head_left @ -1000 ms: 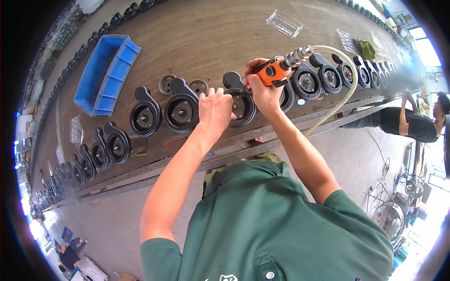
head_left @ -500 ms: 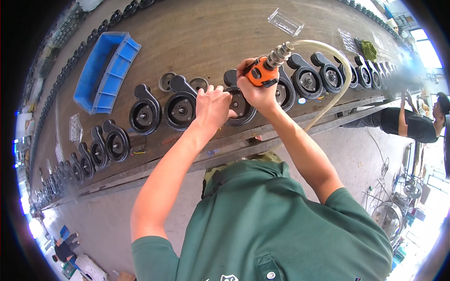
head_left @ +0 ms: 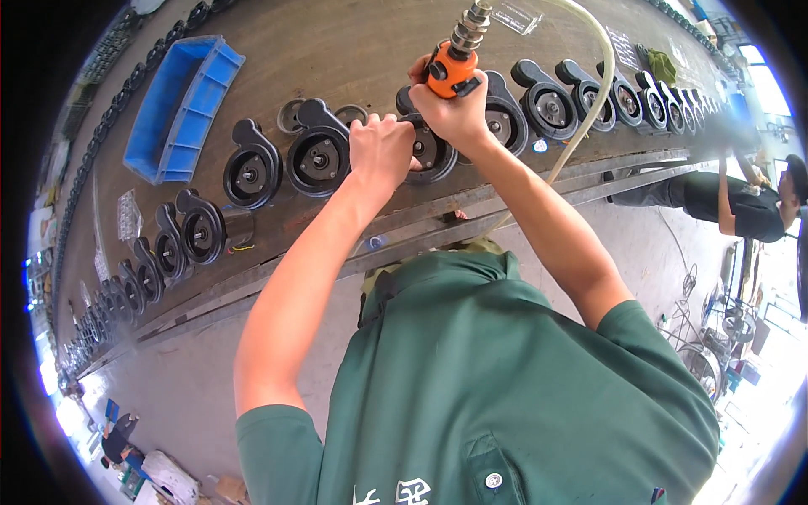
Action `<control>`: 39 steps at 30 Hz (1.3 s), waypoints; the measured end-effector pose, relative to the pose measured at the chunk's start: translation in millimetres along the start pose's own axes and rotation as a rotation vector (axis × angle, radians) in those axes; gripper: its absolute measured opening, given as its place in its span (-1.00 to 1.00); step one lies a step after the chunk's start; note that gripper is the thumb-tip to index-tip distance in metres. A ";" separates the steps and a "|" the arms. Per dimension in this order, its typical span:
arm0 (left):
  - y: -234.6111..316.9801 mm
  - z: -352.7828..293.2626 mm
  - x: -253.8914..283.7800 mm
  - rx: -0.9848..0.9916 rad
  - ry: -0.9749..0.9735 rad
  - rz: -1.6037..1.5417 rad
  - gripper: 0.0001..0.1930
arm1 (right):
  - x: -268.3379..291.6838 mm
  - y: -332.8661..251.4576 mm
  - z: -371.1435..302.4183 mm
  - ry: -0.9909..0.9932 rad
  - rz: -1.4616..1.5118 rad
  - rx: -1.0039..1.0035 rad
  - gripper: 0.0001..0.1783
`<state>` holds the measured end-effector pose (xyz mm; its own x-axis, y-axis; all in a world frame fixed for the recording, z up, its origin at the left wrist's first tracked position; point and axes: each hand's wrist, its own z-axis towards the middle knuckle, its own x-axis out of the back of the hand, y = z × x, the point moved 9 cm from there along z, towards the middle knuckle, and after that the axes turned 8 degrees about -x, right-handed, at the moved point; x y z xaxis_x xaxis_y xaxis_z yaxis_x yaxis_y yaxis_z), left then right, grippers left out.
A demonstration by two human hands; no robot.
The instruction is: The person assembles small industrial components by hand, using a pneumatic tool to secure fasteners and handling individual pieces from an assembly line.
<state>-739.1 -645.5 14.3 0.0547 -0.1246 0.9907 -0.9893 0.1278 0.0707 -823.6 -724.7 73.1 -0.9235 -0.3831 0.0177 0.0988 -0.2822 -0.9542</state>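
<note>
orange power tool (head_left: 449, 74) has swung left vs. a sec ago: its metal coupling (head_left: 470, 34), tilted off right then, now pts nearly straight to the far side, w/ the clear hose (head_left: 607, 67) arching right & back to the near edge. right grip (head_left: 454, 112), a bare hand, is clenched round the tool body, above the far part of a round blk housing (head_left: 431, 151); tool tip's hidden by the hand. left grip (head_left: 383, 150), the other bare hand, curls at that housing's left rim, thumb over the rim; can't tell if anything's pinched in it. housing sits mid-row nr the near edge of the bench (head_left: 337, 50), btwn similar ones, e.g. the left neighbour (head_left: 320, 160). 2 grey rings (head_left: 281, 116) lie just beyond that neighbour. blue bin (head_left: 200, 109) is farther left; green cloth (head_left: 661, 64) well off to the right, nr a co-worker (head_left: 753, 204) in dark clothes.
</note>
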 end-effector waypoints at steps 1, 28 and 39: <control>0.0 0.5 0.3 0.004 -0.002 0.004 -0.56 | -0.2 -1.4 0.5 -0.004 -0.018 0.023 -0.85; 3.8 -7.7 1.9 -0.023 0.142 0.026 -0.52 | 17.1 1.6 -50.5 0.049 0.300 -0.236 -0.75; 0.7 -3.6 3.7 0.021 0.064 -0.050 -0.61 | 10.6 1.3 -56.9 -0.003 0.178 -0.124 -0.85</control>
<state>-739.1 -642.3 18.4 0.1120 -0.0671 0.9914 -0.9876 0.1027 0.1185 -854.3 -679.2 55.0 -0.8944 -0.4198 -0.1541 0.2139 -0.0991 -0.9718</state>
